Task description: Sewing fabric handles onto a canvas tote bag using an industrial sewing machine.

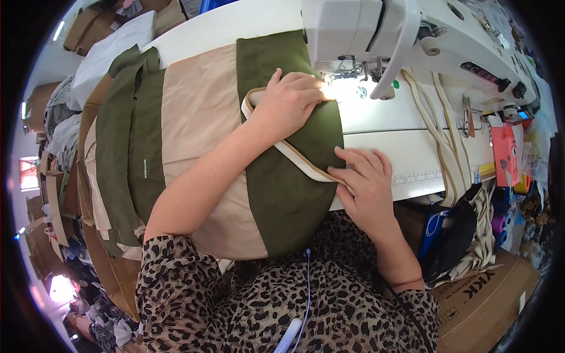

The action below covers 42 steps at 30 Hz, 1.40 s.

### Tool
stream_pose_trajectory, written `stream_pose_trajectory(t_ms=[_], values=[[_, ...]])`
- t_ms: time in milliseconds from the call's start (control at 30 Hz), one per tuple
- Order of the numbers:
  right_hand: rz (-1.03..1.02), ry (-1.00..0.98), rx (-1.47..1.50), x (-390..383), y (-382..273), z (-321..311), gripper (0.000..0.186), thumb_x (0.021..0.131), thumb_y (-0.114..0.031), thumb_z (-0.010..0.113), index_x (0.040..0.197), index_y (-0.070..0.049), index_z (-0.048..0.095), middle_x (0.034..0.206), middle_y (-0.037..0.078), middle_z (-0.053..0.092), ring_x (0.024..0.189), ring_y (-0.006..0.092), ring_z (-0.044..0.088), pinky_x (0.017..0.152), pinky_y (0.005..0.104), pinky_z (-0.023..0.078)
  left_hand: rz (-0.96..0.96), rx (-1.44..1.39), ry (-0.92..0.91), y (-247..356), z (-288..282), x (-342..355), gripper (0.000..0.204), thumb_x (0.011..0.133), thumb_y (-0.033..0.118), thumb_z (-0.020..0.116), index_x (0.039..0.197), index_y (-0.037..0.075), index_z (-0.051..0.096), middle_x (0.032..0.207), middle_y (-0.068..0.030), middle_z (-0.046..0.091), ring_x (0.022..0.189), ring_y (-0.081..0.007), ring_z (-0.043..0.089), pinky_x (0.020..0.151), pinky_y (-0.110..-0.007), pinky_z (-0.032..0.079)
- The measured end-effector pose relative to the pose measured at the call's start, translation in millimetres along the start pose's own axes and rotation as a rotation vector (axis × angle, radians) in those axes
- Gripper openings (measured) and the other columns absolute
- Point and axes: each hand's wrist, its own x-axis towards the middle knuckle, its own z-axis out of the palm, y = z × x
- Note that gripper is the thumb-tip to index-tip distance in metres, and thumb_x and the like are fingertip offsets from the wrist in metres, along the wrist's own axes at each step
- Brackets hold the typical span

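Closest in, the right hand (366, 188) has thumb and fingers pinched on a white strip (303, 164) with tan edging, so no gap in that grip. The green-and-beige cloth (203, 126) is right beside it, spread over the desk (415, 150) and draping off the near edge. I'd guess it's light, floppy and kinda slippery, nothing fragile; the strip's probably a bit stiffer. Best hold imo: pinch the strip's edge, flat palm on the cloth. Further up, the left hand (288, 105) rests on the cloth near the sewing machine (344, 32), fingers bent, can't tell if that grip has anything. Writing-wise: big dark letters on the cardboard box (488, 317) low at right, tiny white lettering (145, 169) on a green panel, and a dark nameplate (485, 75) on the machine.
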Motion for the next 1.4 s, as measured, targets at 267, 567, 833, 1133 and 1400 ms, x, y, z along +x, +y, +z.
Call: stream_pose_trajectory(t_ms=[267, 567, 833, 1133, 1400], values=[[0.008, 0.019, 0.007, 14, 0, 4, 0.019, 0.077, -0.012, 0.073, 0.096, -0.013, 0.077, 0.124, 0.000, 0.066, 0.116, 0.0221, 0.055, 0.105, 0.0440, 0.034, 0.007, -0.021, 0.071, -18, 5, 7, 0.020, 0.090, 0.010, 0.067, 0.106, 0.017, 0.077, 0.115, 0.0012, 0.072, 0.112, -0.0219, 0.063, 0.102, -0.051, 0.045], [0.054, 0.041, 0.026, 22, 3, 8, 0.016, 0.079, -0.012, 0.072, 0.094, -0.014, 0.078, 0.121, -0.002, 0.067, 0.114, 0.0211, 0.055, 0.101, 0.0423, 0.034, 0.101, -0.021, 0.115, -26, 6, 12, 0.023, 0.088, 0.008, 0.068, 0.105, 0.016, 0.080, 0.105, -0.0019, 0.074, 0.097, -0.0220, 0.064, 0.092, -0.036, 0.048], [0.069, 0.048, 0.020, 23, 7, 8, 0.015, 0.080, -0.013, 0.072, 0.093, -0.013, 0.077, 0.122, -0.002, 0.067, 0.113, 0.0200, 0.055, 0.100, 0.0414, 0.034, 0.096, -0.011, 0.106, -24, 6, 15, 0.024, 0.088, 0.006, 0.067, 0.106, 0.014, 0.079, 0.107, -0.0052, 0.073, 0.097, -0.0239, 0.063, 0.094, -0.037, 0.049], [0.047, 0.047, 0.023, 20, 6, 11, 0.017, 0.079, -0.014, 0.072, 0.095, -0.014, 0.078, 0.122, -0.003, 0.067, 0.115, 0.0203, 0.055, 0.102, 0.0422, 0.034, 0.145, 0.015, 0.058, -23, -3, 11, 0.030, 0.089, 0.002, 0.063, 0.113, 0.013, 0.076, 0.115, -0.0034, 0.072, 0.109, -0.0247, 0.063, 0.100, -0.039, 0.048], [-0.013, 0.028, -0.009, 12, 8, 3, 0.029, 0.079, -0.011, 0.071, 0.109, -0.011, 0.074, 0.127, 0.002, 0.066, 0.118, 0.0240, 0.055, 0.104, 0.0417, 0.037, 0.115, 0.003, -0.024, 16, -35, -3, 0.032, 0.086, 0.004, 0.062, 0.117, 0.007, 0.070, 0.119, -0.0098, 0.069, 0.117, -0.0288, 0.061, 0.107, -0.049, 0.045]])
